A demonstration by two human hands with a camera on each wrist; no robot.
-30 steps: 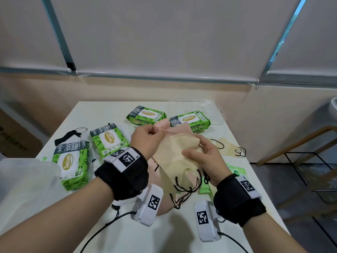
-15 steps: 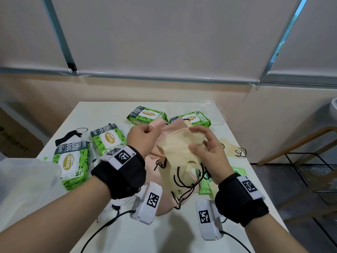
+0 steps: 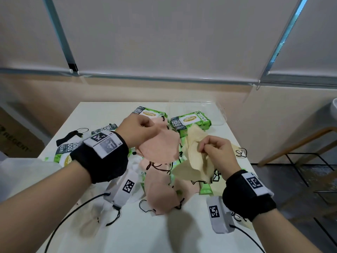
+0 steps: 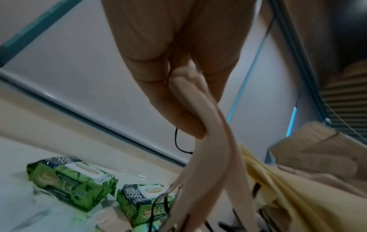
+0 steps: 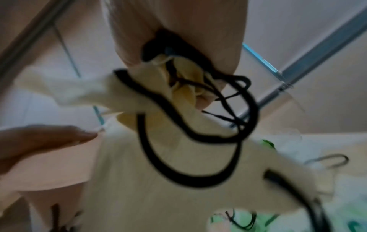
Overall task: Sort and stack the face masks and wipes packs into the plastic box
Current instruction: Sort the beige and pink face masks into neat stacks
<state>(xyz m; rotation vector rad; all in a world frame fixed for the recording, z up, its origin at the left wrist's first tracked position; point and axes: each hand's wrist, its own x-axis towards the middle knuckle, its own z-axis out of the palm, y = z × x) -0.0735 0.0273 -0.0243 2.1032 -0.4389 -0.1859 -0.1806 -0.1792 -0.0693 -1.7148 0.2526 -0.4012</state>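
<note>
Pink mask [image 3: 160, 146] pinched in left hand [image 3: 138, 131], cream mask [image 3: 196, 161] pinched in right hand [image 3: 217, 152]; wipes packs [image 3: 191, 123] unsorted on tabletop [image 3: 102, 114], nothing yet boxed.

Pink mask [image 3: 160, 147] and cream mask [image 3: 196, 161] aloft (black loops dangling)

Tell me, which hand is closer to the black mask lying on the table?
Left. The left hand holds a pink mask up just right of the black mask. The right hand, holding a yellow mask, is across the table from it.
</note>
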